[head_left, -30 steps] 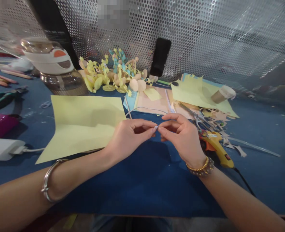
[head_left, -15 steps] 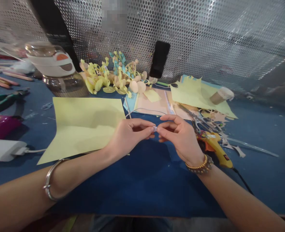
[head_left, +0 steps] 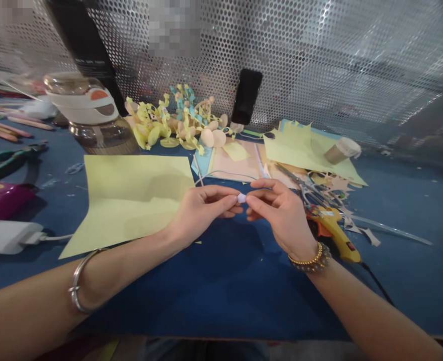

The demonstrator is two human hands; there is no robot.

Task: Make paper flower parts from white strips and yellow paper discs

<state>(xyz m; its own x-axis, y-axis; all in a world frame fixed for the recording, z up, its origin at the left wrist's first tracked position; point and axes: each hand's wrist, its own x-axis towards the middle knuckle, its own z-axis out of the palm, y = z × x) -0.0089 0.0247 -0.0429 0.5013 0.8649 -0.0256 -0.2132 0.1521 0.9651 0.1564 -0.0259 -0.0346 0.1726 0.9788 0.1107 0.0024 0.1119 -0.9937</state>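
Note:
A tiny white folded paper piece (head_left: 241,198) is pinched between the fingertips of both hands. My left hand (head_left: 202,213) holds it from the left, with a metal bangle on the wrist. My right hand (head_left: 279,213) grips it from the right, with beaded bracelets on the wrist. A large pale yellow paper sheet (head_left: 131,200) lies just left of my left hand. A thin curved white strip (head_left: 225,173) lies beyond my fingers. Steel scissors (head_left: 311,193) and a yellow hot glue gun (head_left: 334,234) lie right of my right hand.
Curled yellow and blue paper figures (head_left: 180,123) stand at the back beside a propped black phone (head_left: 246,97), before a perforated metal screen (head_left: 319,60). A glass jar (head_left: 93,118), pliers (head_left: 11,161), pencils (head_left: 3,130) and paper scraps (head_left: 360,230) lie on the blue mat (head_left: 214,281).
The white paper piece now shows more fully between my fingertips as a small folded lump. My fingers have shifted slightly around it. The view has tilted a little.

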